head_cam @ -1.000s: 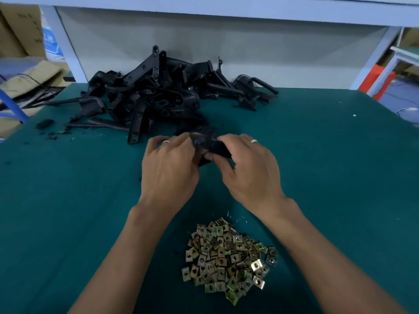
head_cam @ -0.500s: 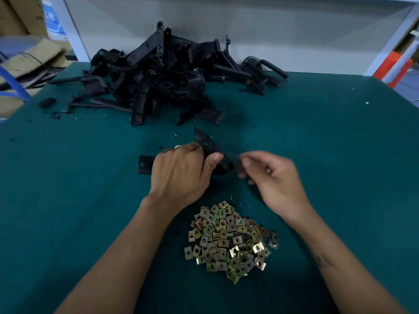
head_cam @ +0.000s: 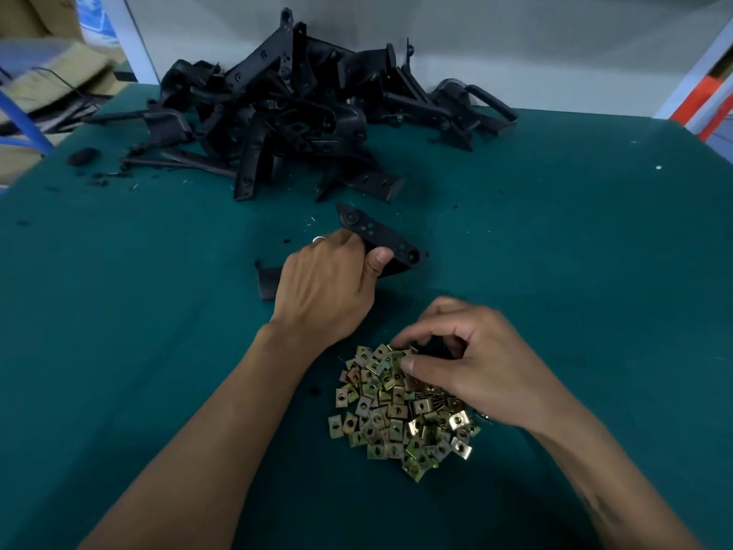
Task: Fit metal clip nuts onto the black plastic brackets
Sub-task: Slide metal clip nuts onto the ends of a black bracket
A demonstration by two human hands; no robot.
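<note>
1. Dropping back from the bracket (head_cam: pixel 378 242), the right hand (head_cam: pixel 464 359) has come down onto the near-side heap of clip nuts (head_cam: pixel 400 406), fingers curled in, thumb and fingertips closing at its top edge; whether one is pinched, I cannot tell.
2. Left hand (head_cam: pixel 329 287) still grips that bracket, thumb pressed on its face, just beyond the heap. Next nut coming, I'd say.
3. Counts: two hands, one held bracket, one tangled bracket pile (head_cam: pixel 301 109) far beyond the heap, nuts too many to count.
</note>
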